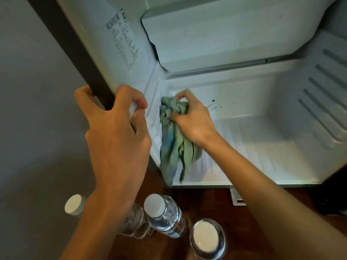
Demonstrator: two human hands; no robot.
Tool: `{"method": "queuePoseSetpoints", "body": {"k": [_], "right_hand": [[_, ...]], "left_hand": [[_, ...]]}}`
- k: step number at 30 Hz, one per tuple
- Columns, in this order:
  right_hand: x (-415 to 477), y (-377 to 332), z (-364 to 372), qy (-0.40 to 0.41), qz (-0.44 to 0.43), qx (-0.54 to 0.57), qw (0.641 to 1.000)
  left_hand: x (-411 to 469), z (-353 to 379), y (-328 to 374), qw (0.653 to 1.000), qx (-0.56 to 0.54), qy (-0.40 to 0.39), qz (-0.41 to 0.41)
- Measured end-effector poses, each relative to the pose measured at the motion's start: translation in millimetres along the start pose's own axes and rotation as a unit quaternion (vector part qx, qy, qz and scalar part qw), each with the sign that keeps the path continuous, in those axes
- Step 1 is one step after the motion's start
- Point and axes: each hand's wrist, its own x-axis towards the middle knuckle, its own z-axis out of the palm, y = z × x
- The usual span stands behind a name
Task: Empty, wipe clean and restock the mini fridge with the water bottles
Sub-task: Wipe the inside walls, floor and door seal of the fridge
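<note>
While the left hand [112, 128] grips the white mini fridge [244, 87], the right hand [191, 119] clutches a crumpled green cloth [174, 145]. Careless withdrawal could topple the clear plastic water bottles [165, 216].

I am reaching both bare arms forward from the bottom of the view. My left hand [116, 128] is gripping the front edge of the fridge wall [93, 38]. Its fingers are curling round the dark outer side, its thumb is pressing on the white inner side, and the back of the hand is facing me. My right forearm is coming in diagonally from the lower right, with the wrist fairly straight. My right hand [189, 117] is clutching a bunched cloth [172, 147], fingers curled into the folds, knuckles up, just right of the left hand and not touching it.
</note>
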Motion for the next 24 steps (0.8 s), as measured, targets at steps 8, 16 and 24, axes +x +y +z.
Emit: {"method": "queuePoseSetpoints", "body": {"k": [8, 16, 24], "right_hand": [[2.3, -18.4, 4.4, 0.065, -0.075, -0.151, 0.984], [-18.9, -45.2, -9.3, 0.071, -0.161, -0.135, 0.975], [34.6, -97.1, -19.5, 0.091, -0.205, -0.163, 0.961]], "left_hand": [[2.4, -2.3, 5.4, 1.000, 0.018, -0.006, -0.015], [2.8, -4.5, 17.9, 0.998, -0.004, -0.020, -0.068], [8.5, -11.1, 19.5, 0.997, 0.013, -0.038, -0.071]]}}
